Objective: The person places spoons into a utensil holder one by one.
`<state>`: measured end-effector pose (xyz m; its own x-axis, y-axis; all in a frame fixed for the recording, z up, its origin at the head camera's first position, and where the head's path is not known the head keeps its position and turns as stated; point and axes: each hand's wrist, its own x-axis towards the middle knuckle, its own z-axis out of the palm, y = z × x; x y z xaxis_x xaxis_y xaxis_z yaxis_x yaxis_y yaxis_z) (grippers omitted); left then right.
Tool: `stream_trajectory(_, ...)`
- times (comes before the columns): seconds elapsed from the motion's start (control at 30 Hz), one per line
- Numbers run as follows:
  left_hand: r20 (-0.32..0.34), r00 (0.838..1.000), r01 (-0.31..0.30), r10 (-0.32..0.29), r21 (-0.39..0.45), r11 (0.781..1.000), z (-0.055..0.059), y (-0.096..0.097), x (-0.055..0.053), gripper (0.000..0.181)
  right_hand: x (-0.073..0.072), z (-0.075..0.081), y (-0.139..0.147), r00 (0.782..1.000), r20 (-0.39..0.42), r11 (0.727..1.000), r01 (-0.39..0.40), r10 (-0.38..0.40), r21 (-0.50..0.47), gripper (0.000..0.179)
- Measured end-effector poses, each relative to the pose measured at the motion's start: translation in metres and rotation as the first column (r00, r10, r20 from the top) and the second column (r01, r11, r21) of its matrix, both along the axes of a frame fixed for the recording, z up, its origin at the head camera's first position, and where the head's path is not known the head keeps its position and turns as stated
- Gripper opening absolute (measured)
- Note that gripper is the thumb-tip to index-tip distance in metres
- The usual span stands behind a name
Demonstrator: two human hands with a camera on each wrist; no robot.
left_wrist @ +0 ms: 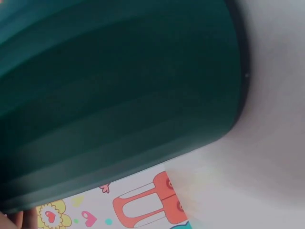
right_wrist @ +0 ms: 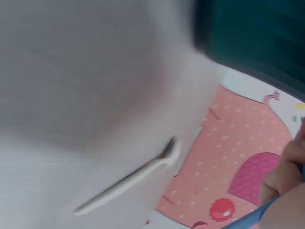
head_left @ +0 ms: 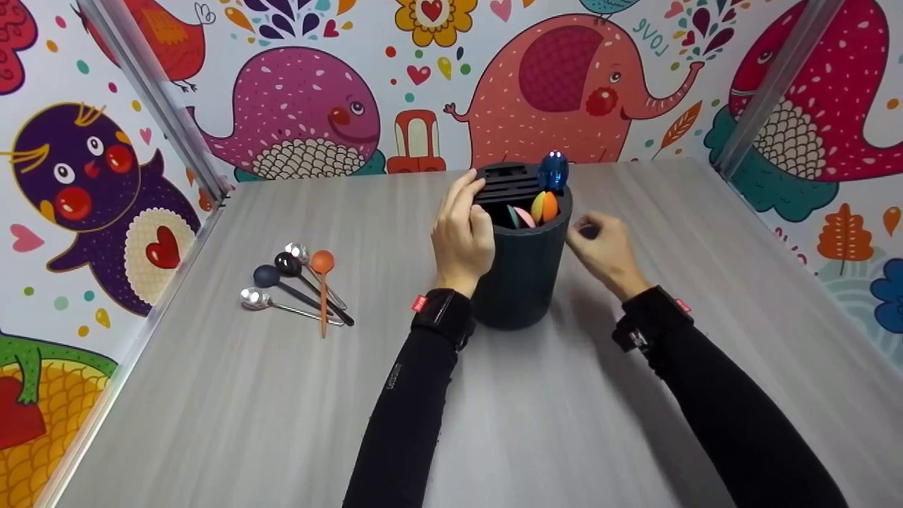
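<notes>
A dark green utensil holder stands upright on the table, its top part slotted and part open. My left hand rests along its left side, fingertips at the upper rim. In the left wrist view the holder's ribbed wall takes up most of the frame. A shiny blue spoon sticks up at the back right, with yellow and orange spoon heads lower down. Right of the holder, my right hand has its fingers curled round a slim blue handle; the rest of that utensil is hidden.
On the left lie several spoons in a loose group, among them an orange spoon and a silver spoon. The right wrist view shows a white spoon on the table. A patterned wall borders the far edge.
</notes>
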<state>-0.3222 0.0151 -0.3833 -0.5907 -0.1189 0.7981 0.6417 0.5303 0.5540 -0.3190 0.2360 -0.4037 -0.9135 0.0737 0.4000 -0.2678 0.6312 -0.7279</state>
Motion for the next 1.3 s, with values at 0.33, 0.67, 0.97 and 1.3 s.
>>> stream_trajectory(0.33,0.022,1.0,0.011,-0.01,-0.008,1.0,0.0,0.0,0.001,0.052,0.018,0.065,-0.012,0.963,-0.206,0.741,-0.265,0.173,-0.617,0.032)
stream_trajectory(0.67,0.023,1.0,0.021,-0.021,-0.013,1.0,0.001,-0.001,0.0,0.051,0.036,0.112,-0.031,0.87,-0.402,0.625,-0.487,0.285,-0.61,0.035)
stream_trajectory(0.97,0.041,0.999,0.024,-0.023,-0.01,1.0,0.002,-0.001,0.001,0.051,0.046,0.148,-0.042,0.8,-0.517,0.505,-0.596,0.305,-0.624,0.033)
stream_trajectory(1.3,0.053,0.998,0.018,-0.017,-0.017,1.0,0.001,-0.002,0.002,0.052,0.054,0.175,-0.053,0.72,-0.626,0.47,-0.683,0.3,-0.559,0.029)
